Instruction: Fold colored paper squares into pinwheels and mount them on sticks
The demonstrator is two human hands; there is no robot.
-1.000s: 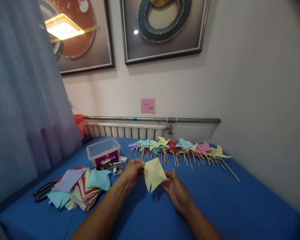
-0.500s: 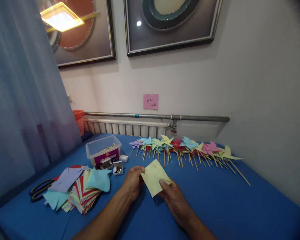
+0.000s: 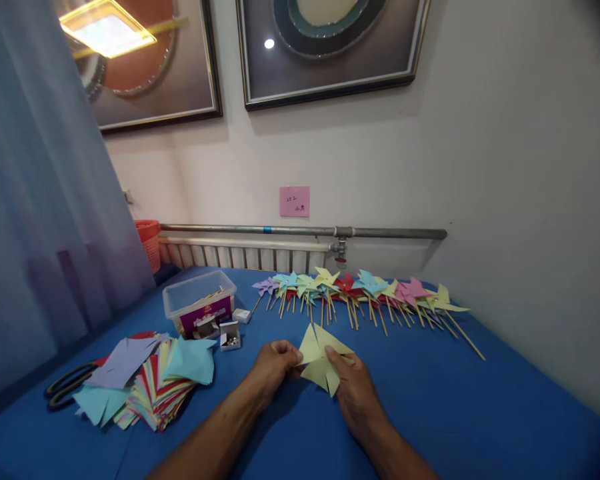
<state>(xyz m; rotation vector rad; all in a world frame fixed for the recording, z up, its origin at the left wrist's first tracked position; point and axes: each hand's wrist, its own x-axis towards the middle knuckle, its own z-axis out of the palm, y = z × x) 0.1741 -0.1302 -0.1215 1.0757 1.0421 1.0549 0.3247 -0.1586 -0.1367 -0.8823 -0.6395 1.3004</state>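
Observation:
A pale yellow square of paper (image 3: 322,365), slit in from its corners, is held between both hands above the blue table cover. My left hand (image 3: 276,365) pinches its left corner between thumb and fingers. My right hand (image 3: 354,387) grips the right side, the thumb lying on top near the middle and the fingers partly hidden underneath. Behind the hands lies a row of finished paper pinwheels (image 3: 369,283) on thin wooden sticks. To the left is a fanned stack of coloured paper squares (image 3: 156,387), with light blue and purple sheets on top.
A clear plastic box (image 3: 200,303) holding sticks stands at the back left. Beside it are a small open box of pins (image 3: 230,336) and a small white box (image 3: 241,316). Dark-handled scissors (image 3: 65,387) lie at far left. A pipe (image 3: 395,233) runs along the wall.
The yellow paper has turned in the hands, and its slits now spread apart into separate flaps. My left hand has shifted its pinch along the left corner. The view has swung slightly right.

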